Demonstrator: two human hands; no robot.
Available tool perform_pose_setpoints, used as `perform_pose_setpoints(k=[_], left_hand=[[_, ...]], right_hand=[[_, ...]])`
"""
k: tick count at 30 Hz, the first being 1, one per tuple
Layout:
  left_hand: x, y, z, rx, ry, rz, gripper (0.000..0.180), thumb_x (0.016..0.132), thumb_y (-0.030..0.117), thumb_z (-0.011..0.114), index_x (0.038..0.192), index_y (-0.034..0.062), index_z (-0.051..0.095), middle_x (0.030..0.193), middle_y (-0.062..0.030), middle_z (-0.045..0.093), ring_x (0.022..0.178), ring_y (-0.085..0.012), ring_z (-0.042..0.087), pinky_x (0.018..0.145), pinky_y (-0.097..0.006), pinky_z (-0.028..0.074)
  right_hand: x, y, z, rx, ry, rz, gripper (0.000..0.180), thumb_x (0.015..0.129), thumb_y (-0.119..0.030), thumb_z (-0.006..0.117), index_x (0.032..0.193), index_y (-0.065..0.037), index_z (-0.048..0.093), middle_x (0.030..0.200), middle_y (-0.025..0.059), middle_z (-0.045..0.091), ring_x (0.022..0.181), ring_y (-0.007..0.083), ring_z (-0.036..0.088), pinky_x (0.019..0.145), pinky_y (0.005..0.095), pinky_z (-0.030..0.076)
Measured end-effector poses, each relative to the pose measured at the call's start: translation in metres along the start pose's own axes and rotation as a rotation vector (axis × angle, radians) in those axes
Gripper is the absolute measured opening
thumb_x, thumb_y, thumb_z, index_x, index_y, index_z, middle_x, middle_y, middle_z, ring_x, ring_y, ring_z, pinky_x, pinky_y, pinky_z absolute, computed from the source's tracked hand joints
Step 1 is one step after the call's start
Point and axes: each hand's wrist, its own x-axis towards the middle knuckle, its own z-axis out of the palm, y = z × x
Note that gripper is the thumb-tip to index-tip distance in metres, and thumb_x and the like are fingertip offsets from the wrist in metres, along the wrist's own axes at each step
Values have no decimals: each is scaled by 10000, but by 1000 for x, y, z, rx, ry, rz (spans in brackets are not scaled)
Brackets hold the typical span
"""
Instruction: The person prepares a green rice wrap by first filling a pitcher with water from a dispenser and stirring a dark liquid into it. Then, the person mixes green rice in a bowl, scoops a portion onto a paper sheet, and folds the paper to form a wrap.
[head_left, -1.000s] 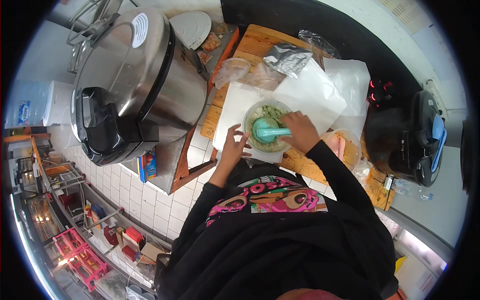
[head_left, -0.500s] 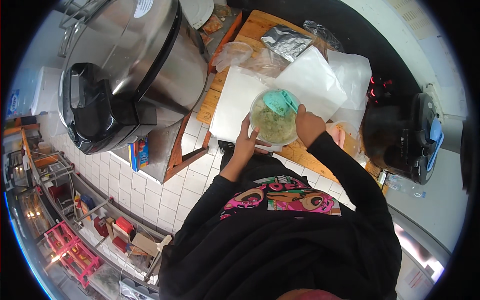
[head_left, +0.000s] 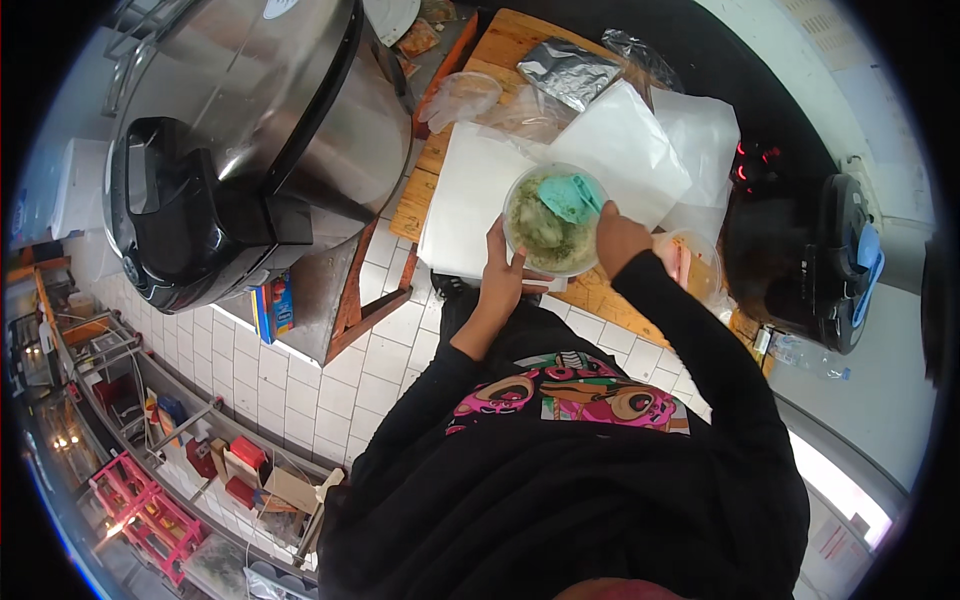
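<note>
A round clear tub (head_left: 518, 252) of pale, soupy food with green bits (head_left: 540, 228) stands at the near edge of the white paper sheets (head_left: 465, 190). My left hand (head_left: 500, 275) is closed around the tub's near left side, the thumb up by the rim. My right hand (head_left: 622, 240) grips the handle of a turquoise rice paddle (head_left: 567, 198); its broad head is in the food. Part of the handle is hidden under my fingers.
A wooden table (head_left: 610, 305) holds a foil packet (head_left: 568, 72), a plastic glove (head_left: 460, 98) and another clear tub (head_left: 700, 262) with pinkish contents. A large steel cooker (head_left: 250, 110) stands left, a black cooker (head_left: 790, 265) right. Behind me are shelves with a pink crate (head_left: 150, 510).
The paddle head has shifted slightly right and down through the food, which now looks swirled and wetter. Both hands keep their holds.
</note>
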Motion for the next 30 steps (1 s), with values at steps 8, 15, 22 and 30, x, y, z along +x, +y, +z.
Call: perform_pose_setpoints(k=[8,15,22,30], left_hand=[[3,-11,-4,-192,-59,-44,553,921,158,382,1355,195,40,1362,-170,222,697,-313,639,524,-311,568],[-4,3,-2,-141,-54,-71,569,930,174,368,1371,213,10,1344,-180,254,694,-309,641,521,-311,564],[-4,-6,-5,-172,-10,-10,552,927,151,368,1363,199,33,1362,-158,231,690,-317,639,519,-320,567],[2,-12,0,-188,-29,-6,516,926,143,358,1345,175,58,1357,-161,256,714,-327,637,533,-327,571]], right_hand=[[-16,11,12,10,-251,-218,192,783,-169,503,846,11,494,671,171,610,609,304,622,571,392,484],[-17,-18,-5,-57,-168,-237,126,763,-114,490,816,-8,534,631,138,601,588,286,615,549,384,484],[14,-5,-22,-59,-108,-66,165,799,-102,484,911,17,461,627,145,596,602,297,620,538,367,498],[-10,-42,5,-45,-19,-117,198,790,-93,477,942,21,422,660,172,610,586,285,629,512,345,502]])
